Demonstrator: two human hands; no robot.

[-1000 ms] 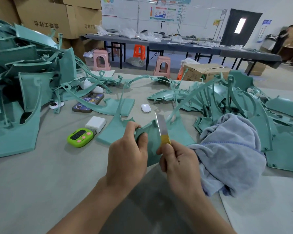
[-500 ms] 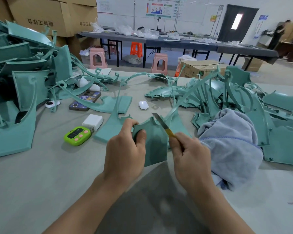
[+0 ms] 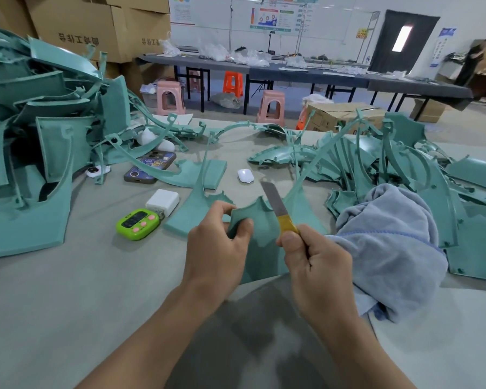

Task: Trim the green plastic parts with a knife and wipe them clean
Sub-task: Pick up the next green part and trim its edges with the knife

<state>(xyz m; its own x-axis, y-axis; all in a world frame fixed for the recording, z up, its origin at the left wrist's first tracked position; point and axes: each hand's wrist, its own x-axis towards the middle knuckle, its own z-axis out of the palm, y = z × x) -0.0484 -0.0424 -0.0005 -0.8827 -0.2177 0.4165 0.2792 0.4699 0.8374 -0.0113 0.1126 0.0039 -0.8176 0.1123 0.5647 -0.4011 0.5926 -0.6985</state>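
Workshop room, grey desk (image 3: 68, 290) filling the lower frame.

Centre frame: left hand (image 3: 216, 248) pinches the green part (image 3: 260, 228) at its upper left corner, thumb in front, fingers curled behind. That's prob. to keep the flat panel upright and steady vs. the blade.

Right hand (image 3: 317, 265) is wrapped round the yellow handle of the knife (image 3: 277, 209), thumb up near the blade end. Blade points up and a bit left, against the part's upper right edge by a notch. Looks like the trimming step, scraping flash off that edge.

Part sits between both hands, bottom hidden behind them; can't tell if it rests on the desk.

Just right of the right hand: blue-grey towel (image 3: 387, 242), bunched, kept close presumably for the wipe after. Beyond it, right of frame, a pile of green parts (image 3: 404, 164); bigger heap (image 3: 40, 150) at left.

Left of the left hand: green timer (image 3: 137, 223), white charger (image 3: 163, 201), phone (image 3: 150, 169) further up. White earbud case (image 3: 245, 175) sits just above-left of the knife tip.
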